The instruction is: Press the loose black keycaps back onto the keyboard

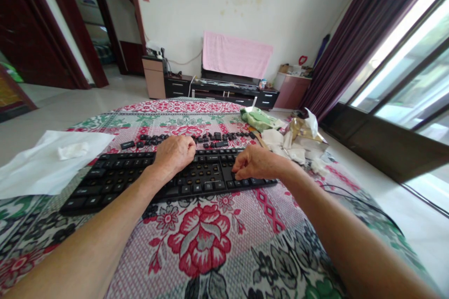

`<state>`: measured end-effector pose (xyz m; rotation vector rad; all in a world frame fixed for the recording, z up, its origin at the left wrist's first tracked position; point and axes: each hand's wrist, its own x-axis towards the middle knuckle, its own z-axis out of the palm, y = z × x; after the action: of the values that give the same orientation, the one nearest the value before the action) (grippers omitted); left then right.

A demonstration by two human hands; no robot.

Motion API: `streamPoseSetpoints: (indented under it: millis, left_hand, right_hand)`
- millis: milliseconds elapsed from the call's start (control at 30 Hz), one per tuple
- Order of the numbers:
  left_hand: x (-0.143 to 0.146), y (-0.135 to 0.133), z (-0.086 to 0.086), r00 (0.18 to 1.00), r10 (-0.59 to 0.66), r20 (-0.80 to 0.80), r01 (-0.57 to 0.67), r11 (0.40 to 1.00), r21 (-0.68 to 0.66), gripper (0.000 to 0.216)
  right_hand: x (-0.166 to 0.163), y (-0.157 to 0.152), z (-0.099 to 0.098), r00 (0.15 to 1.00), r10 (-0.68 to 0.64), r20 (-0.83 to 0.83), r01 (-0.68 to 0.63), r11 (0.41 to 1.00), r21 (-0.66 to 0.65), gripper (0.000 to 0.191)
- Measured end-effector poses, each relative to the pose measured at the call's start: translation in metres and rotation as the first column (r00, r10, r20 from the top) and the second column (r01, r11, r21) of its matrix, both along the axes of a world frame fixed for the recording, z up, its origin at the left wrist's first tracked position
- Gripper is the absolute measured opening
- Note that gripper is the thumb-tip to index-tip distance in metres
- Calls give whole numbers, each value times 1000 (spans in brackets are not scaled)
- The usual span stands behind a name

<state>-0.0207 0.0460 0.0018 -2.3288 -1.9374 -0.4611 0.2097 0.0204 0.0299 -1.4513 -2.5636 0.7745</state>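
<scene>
A black computer keyboard (pixel 196 189) lies across the table, with several keys off and bare sockets showing in its middle. My left hand (pixel 175 152) is closed over the keyboard's upper edge, its fingers curled in; whatever they hold, if anything, is hidden. My right hand (pixel 254 162) has its fingers bent down and pressed together at the keyboard's right part, by the arrow-key area. What sits between those fingertips is too small to tell. Loose black keycaps (pixel 220 144) lie in a row just behind the keyboard, partly hidden by my left hand.
White paper (pixel 38 166) with a folded tissue (pixel 73 150) lies at the left. To the right are a tissue box (pixel 308 138), crumpled tissues (pixel 296 155) and a green packet (pixel 259 119). A black cable (pixel 365 204) trails over the flowered tablecloth (pixel 199 240).
</scene>
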Motion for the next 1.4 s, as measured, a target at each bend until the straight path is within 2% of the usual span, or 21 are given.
streamPoseSetpoints:
  millis: [100, 267, 467, 933, 1200, 1400]
  left_hand:
    - [0, 0, 0, 1000, -9, -5, 9, 1000, 11, 30]
    - [-1, 1, -1, 1000, -13, -18, 13, 999, 29, 31]
    - [-2, 1, -1, 1000, -21, -3, 21, 1000, 13, 31]
    - [-1, 2, -1, 999, -15, -31, 16, 1000, 18, 31]
    - [-2, 2, -2, 999, -18, -32, 19, 999, 27, 31]
    - [-1, 2, 0, 1000, -5, -28, 6, 1000, 5, 31]
  right_hand:
    - [1, 0, 0, 999, 35, -3, -35, 999, -23, 20]
    - [3, 4, -3, 1000, 4, 15, -4, 1000, -4, 16]
    - [7, 10, -5, 1000, 17, -22, -19, 994, -103, 18]
    - [9, 19, -11, 999, 19, -32, -25, 984, -174, 18]
    - [12, 18, -4, 991, 109, -77, -123, 970, -212, 16]
    - [10, 20, -6, 998, 47, -44, -56, 971, -234, 15]
